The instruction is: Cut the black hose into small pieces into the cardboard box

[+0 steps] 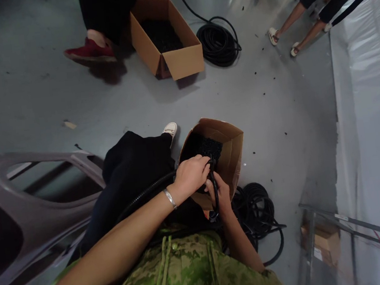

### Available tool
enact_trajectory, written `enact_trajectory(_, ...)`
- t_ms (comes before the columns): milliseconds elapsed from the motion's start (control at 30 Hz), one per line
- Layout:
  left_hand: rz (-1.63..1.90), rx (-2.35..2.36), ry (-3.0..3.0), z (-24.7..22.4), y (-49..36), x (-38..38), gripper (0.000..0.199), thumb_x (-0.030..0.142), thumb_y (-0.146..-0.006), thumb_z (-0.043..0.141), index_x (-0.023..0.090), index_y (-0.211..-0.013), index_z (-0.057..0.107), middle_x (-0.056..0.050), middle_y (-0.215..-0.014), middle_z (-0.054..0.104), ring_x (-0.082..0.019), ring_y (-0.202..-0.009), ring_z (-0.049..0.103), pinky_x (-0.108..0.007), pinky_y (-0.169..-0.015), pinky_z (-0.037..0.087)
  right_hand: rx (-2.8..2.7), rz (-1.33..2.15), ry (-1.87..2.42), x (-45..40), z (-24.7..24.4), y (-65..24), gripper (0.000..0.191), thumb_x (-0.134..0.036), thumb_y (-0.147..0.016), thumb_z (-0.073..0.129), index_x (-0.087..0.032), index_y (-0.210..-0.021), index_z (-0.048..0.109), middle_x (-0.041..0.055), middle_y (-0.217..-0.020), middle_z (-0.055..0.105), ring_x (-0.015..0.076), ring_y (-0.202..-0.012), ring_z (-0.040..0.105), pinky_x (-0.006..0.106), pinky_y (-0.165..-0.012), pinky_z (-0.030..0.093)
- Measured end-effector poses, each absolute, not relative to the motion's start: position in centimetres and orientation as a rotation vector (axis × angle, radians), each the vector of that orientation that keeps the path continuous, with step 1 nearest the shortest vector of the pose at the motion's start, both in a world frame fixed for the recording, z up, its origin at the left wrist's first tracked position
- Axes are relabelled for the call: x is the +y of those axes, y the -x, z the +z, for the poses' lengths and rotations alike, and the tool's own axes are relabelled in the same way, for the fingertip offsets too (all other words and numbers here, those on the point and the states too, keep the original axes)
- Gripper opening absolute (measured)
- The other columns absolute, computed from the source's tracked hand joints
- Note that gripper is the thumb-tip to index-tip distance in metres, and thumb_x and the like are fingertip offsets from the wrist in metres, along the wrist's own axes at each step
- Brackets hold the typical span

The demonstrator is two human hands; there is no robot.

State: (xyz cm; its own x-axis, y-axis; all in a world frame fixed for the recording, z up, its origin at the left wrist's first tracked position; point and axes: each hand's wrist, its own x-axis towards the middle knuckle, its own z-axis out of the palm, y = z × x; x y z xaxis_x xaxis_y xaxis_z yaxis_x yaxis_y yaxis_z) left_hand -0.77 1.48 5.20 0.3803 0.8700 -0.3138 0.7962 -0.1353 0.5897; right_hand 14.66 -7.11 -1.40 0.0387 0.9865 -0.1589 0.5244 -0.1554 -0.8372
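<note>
My left hand [192,175], with a silver bracelet at its wrist, is closed on a ribbed black hose [154,186]. The hose comes in from the left, above my left forearm. Close beside it, my right hand [221,193] is closed round a bent part of the same black hose, which hangs down between the two hands. Both hands are over an open cardboard box [230,149] that holds many small black pieces [207,146]. My fingers partly cover the hose, so I cannot make out whether a small piece is held with it.
A coil of black hose [257,205] lies right of my box. Ahead, another cardboard box [186,63] of black pieces stands near a person's red shoe [92,52] and a second hose coil [218,45]. A grey car-body frame [47,154] is at left, a metal rack [343,219] at right.
</note>
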Motion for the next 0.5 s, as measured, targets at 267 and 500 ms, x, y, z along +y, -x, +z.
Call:
enact_trajectory(267, 0.088, 1.458, -1.959, 4.8, 0.7, 1.7, 0.031, 0.028, -0.100, 0.044, 0.020, -0.117, 0.069, -0.007, -0.109, 0.069, -0.021, -0.099, 0.067, -0.030, -0.080, 0.049, -1.554, 0.961, 1.832, -8.2, -2.0, -14.3, 0.042, -0.043, -0.096, 0.052, -0.015, -0.123, 0.070, 0.0000, -0.061, 0.061, 0.0155, -0.059, 0.061, 0.022, -0.056, 0.049)
enact_trajectory(500, 0.026, 1.423, -2.053, 4.7, 0.6, 1.4, 0.030, 0.026, -0.101, 0.042, 0.016, -0.115, 0.067, -0.010, -0.107, 0.068, -0.023, -0.099, 0.066, -0.032, -0.081, 0.049, -1.577, 0.924, 1.856, -8.6, -2.4, -14.4, 0.040, -0.042, -0.094, 0.053, -0.017, -0.117, 0.072, 0.0009, -0.062, 0.063, 0.0156, -0.057, 0.061, 0.021, -0.054, 0.048)
